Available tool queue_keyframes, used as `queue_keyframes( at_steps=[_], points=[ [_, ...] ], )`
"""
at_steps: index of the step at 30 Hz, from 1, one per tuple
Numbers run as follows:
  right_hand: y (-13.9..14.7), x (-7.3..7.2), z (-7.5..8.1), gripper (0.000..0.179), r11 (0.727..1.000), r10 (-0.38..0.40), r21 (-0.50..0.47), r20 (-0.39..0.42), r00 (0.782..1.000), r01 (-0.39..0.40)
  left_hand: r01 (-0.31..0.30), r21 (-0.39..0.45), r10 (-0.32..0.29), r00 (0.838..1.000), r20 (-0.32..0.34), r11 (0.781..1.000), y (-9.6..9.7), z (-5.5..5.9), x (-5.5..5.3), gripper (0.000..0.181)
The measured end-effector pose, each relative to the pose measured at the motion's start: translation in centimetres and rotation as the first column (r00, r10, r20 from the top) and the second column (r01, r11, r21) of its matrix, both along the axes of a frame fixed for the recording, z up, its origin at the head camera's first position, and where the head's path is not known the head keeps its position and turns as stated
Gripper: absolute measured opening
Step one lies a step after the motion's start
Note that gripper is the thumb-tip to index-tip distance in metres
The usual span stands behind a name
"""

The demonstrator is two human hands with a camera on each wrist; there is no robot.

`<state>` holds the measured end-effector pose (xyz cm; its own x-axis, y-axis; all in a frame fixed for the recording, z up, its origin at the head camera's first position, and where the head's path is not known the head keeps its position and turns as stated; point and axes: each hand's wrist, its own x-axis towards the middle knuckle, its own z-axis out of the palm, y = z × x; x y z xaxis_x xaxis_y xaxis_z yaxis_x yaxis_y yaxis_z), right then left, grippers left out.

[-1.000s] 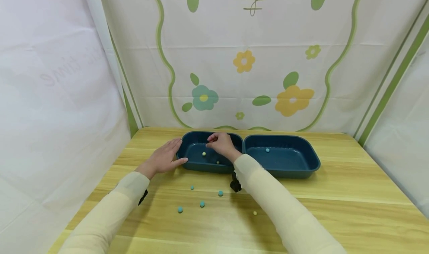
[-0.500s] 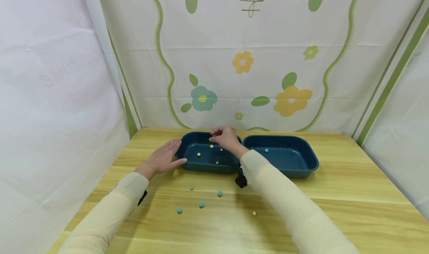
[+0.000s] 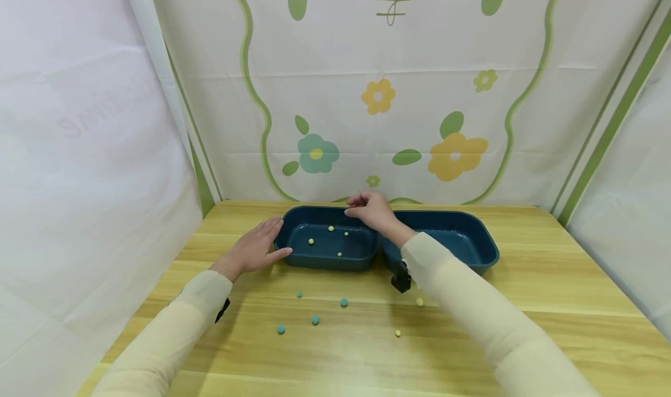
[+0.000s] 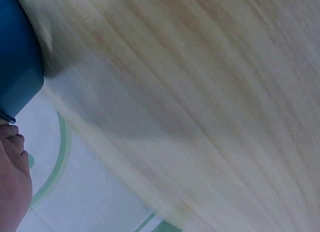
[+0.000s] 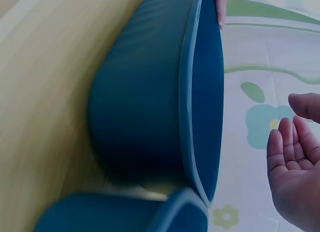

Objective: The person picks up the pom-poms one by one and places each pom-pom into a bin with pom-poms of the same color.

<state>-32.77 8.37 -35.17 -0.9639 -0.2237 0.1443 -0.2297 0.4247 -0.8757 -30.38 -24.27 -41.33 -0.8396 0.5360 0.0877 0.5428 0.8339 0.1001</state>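
Observation:
My left hand (image 3: 257, 247) rests on the left end of a dark blue tray (image 3: 325, 263), fingers straight along the rim and thumb spread over the near side. Small pale yellow balls, several of them, lie scattered on that tray's floor, one yellow ball (image 3: 331, 229) near the back. My right hand (image 3: 374, 213) hovers over the tray's back right corner, loosely curled. In the right wrist view its thumb (image 5: 305, 107) stands apart from the fingers, with nothing between them. A second dark blue tray (image 3: 466, 245) adjoins on the right, partly hidden by the right hand and forearm.
Several blue balls lie on the wooden table in front of the left tray, such as one blue ball (image 3: 343, 302). Two yellow balls, one (image 3: 420, 301) near the right sleeve and another (image 3: 398, 333) closer in, sit there too. A patterned cloth (image 3: 377, 135) hangs behind.
My right hand has moved right and up from inside the left tray, uncovering more yellow balls there. A table ball emerges beside my right arm; the right tray's blue ball is now hidden.

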Motion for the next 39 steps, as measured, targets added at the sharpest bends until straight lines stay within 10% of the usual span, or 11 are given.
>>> queue_keyframes(
  at_steps=[39],
  points=[
    [11.5,8.5,-1.2,0.023,0.997,0.071,0.023,-0.058,0.996,-0.07,-0.006,0.01,0.006,1.0,0.014,1.0,0.0,0.0,0.1,0.087]
  ],
)
